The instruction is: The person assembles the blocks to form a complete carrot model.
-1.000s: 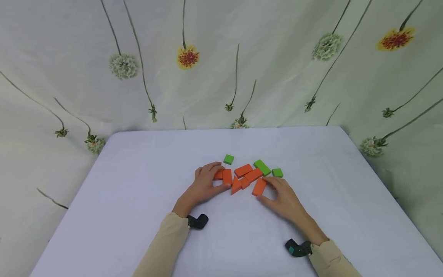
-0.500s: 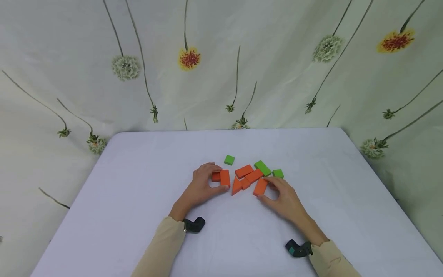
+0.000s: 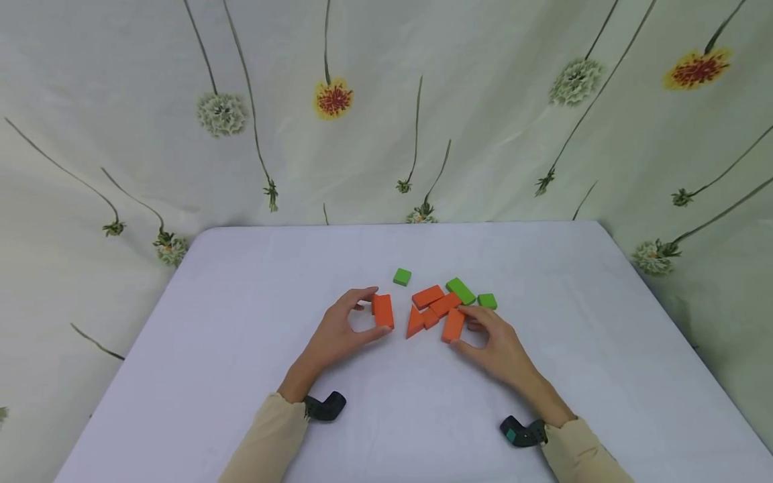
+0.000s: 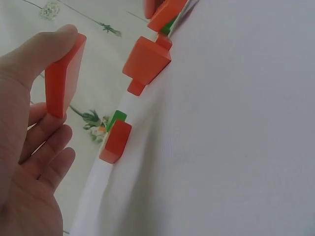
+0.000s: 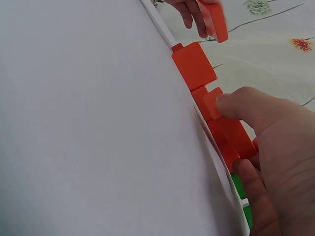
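My left hand (image 3: 338, 332) pinches an orange rectangular block (image 3: 383, 312) between thumb and fingertips. The left wrist view shows that block (image 4: 64, 78) raised above the table. Behind it, another orange block (image 3: 373, 304) on the table is mostly hidden. My right hand (image 3: 498, 342) grips a second orange rectangular block (image 3: 453, 326) by its two ends, at the near side of the group. Between the hands lie an orange triangular block (image 3: 414, 323), a small orange block (image 3: 430, 318) and two orange bars, one nearer (image 3: 445, 304) and one farther (image 3: 427, 296).
A green bar (image 3: 461, 291) touches the group at the back right, beside a small green block (image 3: 487, 301). Another green block (image 3: 402, 276) lies farther back. The white-covered table (image 3: 272, 268) ends at a flower-patterned cloth (image 3: 362, 161).
My left hand has moved left with its orange block, away from the triangular block and over the other orange block. My right hand has stayed almost in place, holding its block.
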`<state>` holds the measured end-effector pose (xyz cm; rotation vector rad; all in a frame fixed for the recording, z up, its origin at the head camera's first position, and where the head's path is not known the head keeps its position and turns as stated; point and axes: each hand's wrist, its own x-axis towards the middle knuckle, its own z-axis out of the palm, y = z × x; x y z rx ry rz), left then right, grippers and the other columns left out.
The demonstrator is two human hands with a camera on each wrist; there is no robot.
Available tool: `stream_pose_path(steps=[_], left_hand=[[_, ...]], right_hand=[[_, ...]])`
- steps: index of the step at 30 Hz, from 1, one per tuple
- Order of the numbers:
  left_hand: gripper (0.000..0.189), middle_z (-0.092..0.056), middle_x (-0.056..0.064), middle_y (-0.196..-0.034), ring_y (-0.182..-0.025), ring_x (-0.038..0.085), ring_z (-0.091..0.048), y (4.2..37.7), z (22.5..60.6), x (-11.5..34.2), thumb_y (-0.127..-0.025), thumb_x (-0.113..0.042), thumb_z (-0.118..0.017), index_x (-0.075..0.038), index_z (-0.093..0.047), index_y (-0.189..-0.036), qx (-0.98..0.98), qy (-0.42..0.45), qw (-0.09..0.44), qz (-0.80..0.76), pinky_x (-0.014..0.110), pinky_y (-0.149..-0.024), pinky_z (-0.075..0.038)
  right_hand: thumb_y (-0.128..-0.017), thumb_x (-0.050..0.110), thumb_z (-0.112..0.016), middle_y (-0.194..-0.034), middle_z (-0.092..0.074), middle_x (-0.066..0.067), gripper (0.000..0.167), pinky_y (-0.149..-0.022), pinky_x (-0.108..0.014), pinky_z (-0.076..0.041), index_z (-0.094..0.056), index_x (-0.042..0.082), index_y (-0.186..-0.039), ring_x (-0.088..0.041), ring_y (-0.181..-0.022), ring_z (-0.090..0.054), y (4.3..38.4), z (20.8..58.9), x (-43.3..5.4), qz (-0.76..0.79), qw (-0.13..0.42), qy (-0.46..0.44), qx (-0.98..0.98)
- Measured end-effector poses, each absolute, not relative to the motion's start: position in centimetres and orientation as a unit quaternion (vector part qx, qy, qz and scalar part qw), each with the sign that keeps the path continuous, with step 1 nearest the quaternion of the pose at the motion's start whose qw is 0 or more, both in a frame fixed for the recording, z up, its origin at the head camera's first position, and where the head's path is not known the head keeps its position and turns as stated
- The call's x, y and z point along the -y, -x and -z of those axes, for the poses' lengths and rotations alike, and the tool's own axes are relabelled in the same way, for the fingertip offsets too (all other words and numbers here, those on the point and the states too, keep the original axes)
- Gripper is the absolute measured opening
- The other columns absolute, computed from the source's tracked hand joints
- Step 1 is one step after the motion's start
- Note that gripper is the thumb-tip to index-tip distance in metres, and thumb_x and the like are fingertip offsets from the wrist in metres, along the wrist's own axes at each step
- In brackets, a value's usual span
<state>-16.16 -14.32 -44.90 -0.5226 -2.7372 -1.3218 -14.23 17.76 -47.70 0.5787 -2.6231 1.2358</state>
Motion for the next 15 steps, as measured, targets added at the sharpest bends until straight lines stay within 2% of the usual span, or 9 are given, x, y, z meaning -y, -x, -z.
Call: stream_pose_path(steps=[6,11,15], left_hand=[[0.062,-0.063,-0.005,-0.133,-0.12,0.023,-0.062,14.8,44.6,14.8,-0.082,-0.038,-0.088,-0.022,-0.063,-0.136,0.885,0.168,0.023,0.433,0.046,-0.1,-0.057],[0.061,-0.063,-0.002,-0.135,-0.12,0.02,-0.063,13.8,45.0,15.0,-0.082,-0.035,-0.088,-0.019,-0.062,-0.136,0.877,0.155,0.008,0.454,0.043,-0.103,-0.056],[0.061,-0.064,-0.005,-0.134,-0.118,0.018,-0.064,13.0,45.3,15.0,-0.082,-0.033,-0.089,-0.02,-0.063,-0.135,0.873,0.15,-0.002,0.464,0.042,-0.103,-0.056]], right_hand=[[-0.082,0.01,-0.088,-0.136,-0.063,-0.01,0.063,-0.096,-0.036,-0.059,-0.062,0.009,-0.139,-0.024,-0.114,-0.068,14.0,47.3,-17.7,-0.437,0.077,-0.196,0.874],[-0.081,0.007,-0.087,-0.137,-0.063,-0.01,0.063,-0.098,-0.035,-0.058,-0.061,0.008,-0.139,-0.025,-0.118,-0.066,14.0,47.1,-17.5,-0.466,0.055,-0.208,0.858],[-0.083,0.009,-0.086,-0.136,-0.064,-0.007,0.061,-0.097,-0.034,-0.059,-0.061,0.011,-0.139,-0.023,-0.114,-0.068,13.8,46.9,-17.2,-0.484,0.033,-0.213,0.848]])
